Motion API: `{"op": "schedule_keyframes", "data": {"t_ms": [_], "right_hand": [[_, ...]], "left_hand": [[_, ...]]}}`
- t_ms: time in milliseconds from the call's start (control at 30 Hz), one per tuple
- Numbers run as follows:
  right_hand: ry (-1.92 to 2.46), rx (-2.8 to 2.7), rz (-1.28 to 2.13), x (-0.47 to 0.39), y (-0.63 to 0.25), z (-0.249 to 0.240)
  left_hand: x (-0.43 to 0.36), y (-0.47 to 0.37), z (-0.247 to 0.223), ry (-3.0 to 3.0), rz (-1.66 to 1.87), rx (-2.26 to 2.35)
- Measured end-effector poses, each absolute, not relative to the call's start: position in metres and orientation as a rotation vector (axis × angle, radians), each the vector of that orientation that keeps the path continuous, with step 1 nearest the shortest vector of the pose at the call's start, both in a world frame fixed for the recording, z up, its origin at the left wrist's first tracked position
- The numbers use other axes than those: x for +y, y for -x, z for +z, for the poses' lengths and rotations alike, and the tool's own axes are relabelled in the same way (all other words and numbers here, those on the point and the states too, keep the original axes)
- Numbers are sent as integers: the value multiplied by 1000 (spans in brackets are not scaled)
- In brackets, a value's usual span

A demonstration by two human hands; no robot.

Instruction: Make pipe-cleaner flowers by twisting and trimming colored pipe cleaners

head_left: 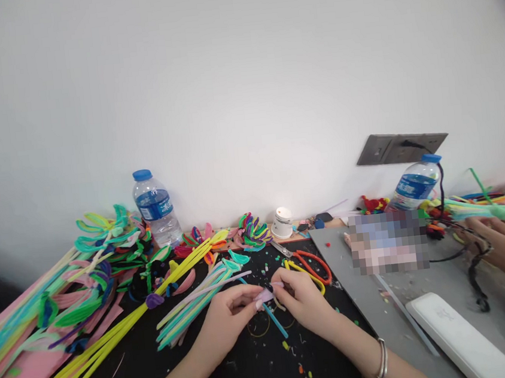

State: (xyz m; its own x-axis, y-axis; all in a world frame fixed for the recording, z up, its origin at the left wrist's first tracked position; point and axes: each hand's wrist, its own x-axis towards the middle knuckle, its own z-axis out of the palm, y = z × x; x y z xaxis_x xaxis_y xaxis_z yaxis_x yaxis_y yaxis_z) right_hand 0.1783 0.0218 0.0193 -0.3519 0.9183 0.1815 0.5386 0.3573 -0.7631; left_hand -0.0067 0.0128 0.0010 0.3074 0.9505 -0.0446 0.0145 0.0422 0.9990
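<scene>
Left hand (234, 311) and right hand (301, 298) pinch pale purple piece (265, 296), left of and nearer than scissors (294, 257). Slack pinch could drop it; blue stick (276, 322) crossing there might snag it.

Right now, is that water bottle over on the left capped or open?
Capped. The bottle has its blue cap sitting over the neck; how tightly it is screwed on, I cannot tell.
</scene>
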Motion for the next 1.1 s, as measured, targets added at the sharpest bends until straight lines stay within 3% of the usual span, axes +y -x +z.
{"op": "schedule_keyframes", "data": {"t_ms": [167,267,500,667,1100], "right_hand": [[1174,-1725,1265,20,-172,12],[1125,-1648,1369,19,-170,9],[1237,-2034,885,21,-172,11],[1167,-2132,723,19,-173,12],[1126,-2114,897,20,-175,14]], "left_hand": [[11,4,-2,-1313,888,1005],[10,4,-3,-1323,856,966],[8,2,1,-1169,815,918],[7,2,7,-1107,822,904],[5,-2,-2,-1186,731,828]]}}
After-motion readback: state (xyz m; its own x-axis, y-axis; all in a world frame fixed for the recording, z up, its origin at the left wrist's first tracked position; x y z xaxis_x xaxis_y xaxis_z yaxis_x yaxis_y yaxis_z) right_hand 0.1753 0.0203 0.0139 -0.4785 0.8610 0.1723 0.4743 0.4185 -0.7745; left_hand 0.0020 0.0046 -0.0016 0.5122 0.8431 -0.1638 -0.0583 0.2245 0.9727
